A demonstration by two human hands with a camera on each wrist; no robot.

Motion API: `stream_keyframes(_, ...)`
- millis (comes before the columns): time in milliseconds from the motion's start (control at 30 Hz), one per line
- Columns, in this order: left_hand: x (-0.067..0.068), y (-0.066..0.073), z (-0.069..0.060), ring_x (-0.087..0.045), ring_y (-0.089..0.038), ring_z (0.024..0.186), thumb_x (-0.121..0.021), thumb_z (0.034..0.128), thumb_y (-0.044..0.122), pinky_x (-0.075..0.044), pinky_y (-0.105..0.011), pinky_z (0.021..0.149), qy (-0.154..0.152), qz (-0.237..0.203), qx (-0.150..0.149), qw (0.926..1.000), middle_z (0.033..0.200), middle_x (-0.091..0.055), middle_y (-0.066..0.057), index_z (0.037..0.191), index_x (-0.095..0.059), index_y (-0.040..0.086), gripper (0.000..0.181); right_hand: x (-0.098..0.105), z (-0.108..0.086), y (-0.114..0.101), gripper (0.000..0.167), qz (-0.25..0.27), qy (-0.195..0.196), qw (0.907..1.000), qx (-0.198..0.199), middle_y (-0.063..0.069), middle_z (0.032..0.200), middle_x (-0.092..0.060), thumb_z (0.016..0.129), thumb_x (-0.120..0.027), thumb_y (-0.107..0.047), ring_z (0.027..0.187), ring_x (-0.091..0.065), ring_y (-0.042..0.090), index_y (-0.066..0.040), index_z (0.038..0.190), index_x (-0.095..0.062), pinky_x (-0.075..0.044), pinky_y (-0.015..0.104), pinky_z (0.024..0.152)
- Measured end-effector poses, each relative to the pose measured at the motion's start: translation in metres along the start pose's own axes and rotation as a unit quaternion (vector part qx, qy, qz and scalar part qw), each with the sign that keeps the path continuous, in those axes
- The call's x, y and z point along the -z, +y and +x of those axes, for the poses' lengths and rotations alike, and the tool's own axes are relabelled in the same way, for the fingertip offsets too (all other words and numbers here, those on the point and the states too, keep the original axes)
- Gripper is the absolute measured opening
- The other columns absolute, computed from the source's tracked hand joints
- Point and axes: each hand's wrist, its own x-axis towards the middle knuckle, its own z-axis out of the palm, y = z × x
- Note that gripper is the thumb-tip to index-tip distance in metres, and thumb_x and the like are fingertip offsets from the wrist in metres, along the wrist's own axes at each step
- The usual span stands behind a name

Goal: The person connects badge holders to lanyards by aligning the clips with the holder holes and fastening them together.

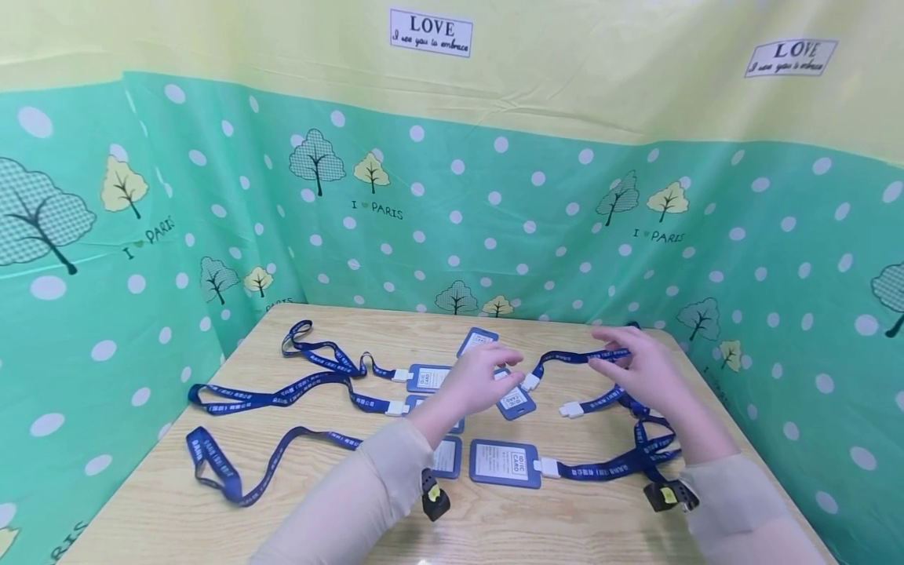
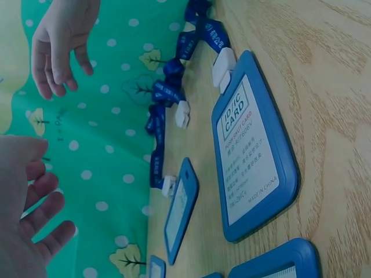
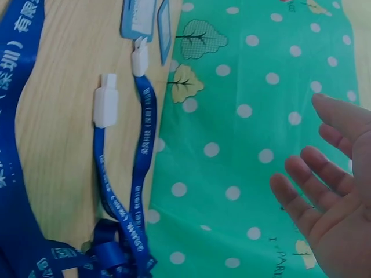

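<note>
My left hand [image 1: 475, 383] hovers above the middle of the table, fingers loosely bent and holding nothing. To its right, my right hand [image 1: 644, 377] is raised over the blue lanyards, its fingers spread and relaxed in the right wrist view. A blue ID card holder [image 1: 504, 463] lies flat at the front, joined by a white clip [image 1: 547, 468] to a lanyard [image 1: 600, 469]. Farther back, a tilted card holder [image 1: 517, 402] touches another clip [image 1: 530, 382]. A third clip [image 3: 105, 104] on its lanyard has no holder on it. The left hand partly covers holders beneath it.
On the left lie several card holders [image 1: 427, 378] with lanyards [image 1: 275, 396] stretched toward the table's left edge. One holder [image 1: 475, 339] sits at the back. Right-side lanyards [image 1: 653, 443] bunch together near the right edge. A green dotted curtain [image 1: 494, 220] surrounds the wooden table [image 1: 339, 502].
</note>
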Motion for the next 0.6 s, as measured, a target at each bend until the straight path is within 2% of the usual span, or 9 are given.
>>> stream_keyframes(133,-0.005,0.000,0.002,-0.064,-0.012,0.110,-0.066,0.0996,0.037,-0.055,-0.028,0.091,-0.012,-0.001,0.010,0.9999,0.130,-0.066,0.004,0.132,-0.069,0.019,0.037,-0.003,-0.001,0.008,0.046,0.008,-0.028,0.9990,-0.035,0.020,0.132,-0.059,0.097,-0.072,-0.024,0.114,-0.060,0.040,-0.003,0.136,-0.061,-0.057,0.055,0.088)
stream_keyframes(300,-0.009,-0.002,0.002,-0.062,-0.011,0.112,-0.065,0.1000,0.038,-0.054,-0.027,0.093,-0.026,0.013,0.016,0.9994,0.127,-0.066,0.005,0.132,-0.069,0.019,0.038,-0.008,-0.003,0.019,0.046,0.014,-0.053,0.9967,-0.059,0.021,0.133,-0.059,0.098,-0.070,-0.032,0.120,-0.056,0.043,-0.002,0.133,-0.062,-0.053,0.059,0.093)
stream_keyframes(433,-0.010,-0.004,0.002,-0.063,-0.012,0.110,-0.066,0.0995,0.036,-0.054,-0.027,0.092,-0.033,0.024,0.014,0.9991,0.123,-0.067,0.004,0.131,-0.069,0.018,0.037,-0.012,-0.003,0.026,0.043,0.008,-0.068,0.9953,-0.068,0.021,0.132,-0.060,0.097,-0.072,-0.025,0.117,-0.058,0.043,-0.002,0.131,-0.063,-0.054,0.058,0.090)
stream_keyframes(600,-0.013,-0.006,0.003,-0.063,-0.011,0.110,-0.066,0.0996,0.037,-0.053,-0.026,0.091,-0.049,0.031,0.019,0.9982,0.127,-0.066,0.004,0.132,-0.069,0.018,0.037,-0.019,-0.004,0.032,0.040,-0.015,-0.089,0.9925,-0.082,0.021,0.129,-0.062,0.095,-0.073,-0.025,0.112,-0.061,0.040,-0.003,0.128,-0.065,-0.056,0.054,0.084)
